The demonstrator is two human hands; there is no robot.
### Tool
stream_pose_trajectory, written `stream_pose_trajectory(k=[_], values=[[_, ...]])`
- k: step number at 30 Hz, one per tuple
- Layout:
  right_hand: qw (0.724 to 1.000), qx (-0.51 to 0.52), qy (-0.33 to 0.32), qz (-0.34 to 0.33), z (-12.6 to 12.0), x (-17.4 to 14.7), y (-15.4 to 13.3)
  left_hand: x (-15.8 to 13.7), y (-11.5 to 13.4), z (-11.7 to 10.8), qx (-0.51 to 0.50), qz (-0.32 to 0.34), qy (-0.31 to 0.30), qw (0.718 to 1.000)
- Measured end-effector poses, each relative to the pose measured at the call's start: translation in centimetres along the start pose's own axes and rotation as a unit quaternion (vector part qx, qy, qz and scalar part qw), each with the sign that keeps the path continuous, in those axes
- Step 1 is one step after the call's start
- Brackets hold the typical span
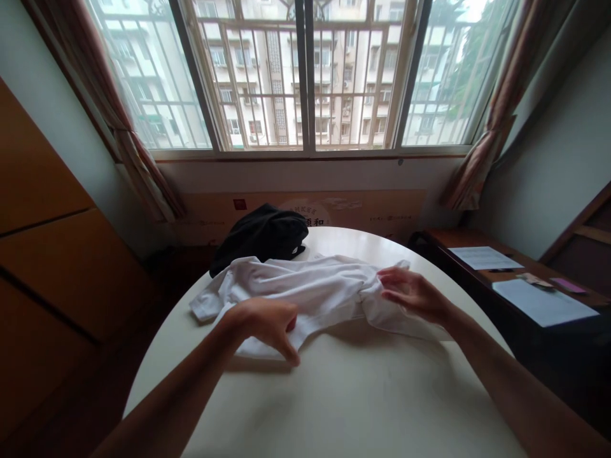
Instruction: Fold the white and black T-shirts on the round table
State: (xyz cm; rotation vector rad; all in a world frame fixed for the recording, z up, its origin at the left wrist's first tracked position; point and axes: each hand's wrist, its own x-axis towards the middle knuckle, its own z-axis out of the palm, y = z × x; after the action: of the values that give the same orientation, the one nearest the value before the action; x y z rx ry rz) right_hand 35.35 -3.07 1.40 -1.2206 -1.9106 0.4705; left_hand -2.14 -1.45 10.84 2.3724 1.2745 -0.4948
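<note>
A white shirt [319,286] lies rumpled across the table, with what looks like a sleeve at its left end. Over its near left part is my left hand [270,323], fingers curled down and the thumb standing apart from them. I see no cloth gripped in it. At the shirt's right end, my right hand [413,296] rests its fingertips on the folds. Its thumb and fingers are apart, with cloth beneath them. Behind the shirt's left part sits a black bundle of cloth [260,235], touching or nearly touching it.
The round white table [348,401] fills the middle. To the right, a dark wooden side table [442,238] carries paper sheets [544,302] and small items. A barred window [305,83] with tied curtains is ahead; a wooden cabinet [42,254] stands left.
</note>
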Motion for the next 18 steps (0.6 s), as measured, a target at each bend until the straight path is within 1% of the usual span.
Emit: stream_pose_trajectory(k=[1, 2, 3, 4, 5, 7, 10, 12, 14, 15, 16, 18], values=[[0.998, -0.026, -0.049, -0.019, 0.4, -0.1, -0.3, 0.2, 0.3, 0.5, 0.027, -0.008, 0.006, 1.000], [0.994, -0.060, -0.081, -0.034, 0.7, -0.2, -0.4, 0.5, 0.4, 0.8, 0.043, -0.011, 0.021, 0.999], [0.990, -0.098, -0.096, -0.043, 0.9, -0.2, -0.3, 0.8, 0.3, 1.1, 0.047, -0.007, 0.036, 0.998], [0.986, -0.131, -0.092, -0.045, 1.0, 0.0, -0.1, 1.0, 0.1, 1.2, 0.043, 0.000, 0.052, 0.998], [0.985, -0.151, -0.076, -0.041, 1.1, 0.1, 0.1, 1.2, -0.2, 1.2, 0.033, 0.011, 0.070, 0.997], [0.988, -0.148, -0.031, -0.029, 1.1, 0.6, 0.5, 1.5, -1.0, 0.8, -0.006, 0.039, 0.107, 0.993], [0.997, -0.060, 0.044, 0.014, 0.7, 1.1, 0.7, 1.7, -2.4, -0.4, -0.103, 0.060, 0.176, 0.977], [0.994, 0.034, 0.085, 0.067, 0.4, 1.2, 0.7, 1.9, -3.1, -1.2, -0.190, 0.042, 0.257, 0.947], [0.980, 0.119, 0.117, 0.109, -0.2, 1.1, 0.9, 2.1, -3.5, -1.8, -0.276, 0.014, 0.338, 0.900], [0.973, 0.149, 0.132, 0.118, -0.5, 1.0, 1.1, 2.2, -3.5, -2.0, -0.316, 0.003, 0.365, 0.876], [0.967, 0.172, 0.143, 0.123, -0.8, 0.9, 1.3, 2.2, -3.6, -2.1, -0.353, -0.005, 0.380, 0.855], [0.959, 0.204, 0.149, 0.132, -1.6, 0.6, 1.9, 2.0, -3.4, -2.2, -0.415, -0.002, 0.376, 0.829]])
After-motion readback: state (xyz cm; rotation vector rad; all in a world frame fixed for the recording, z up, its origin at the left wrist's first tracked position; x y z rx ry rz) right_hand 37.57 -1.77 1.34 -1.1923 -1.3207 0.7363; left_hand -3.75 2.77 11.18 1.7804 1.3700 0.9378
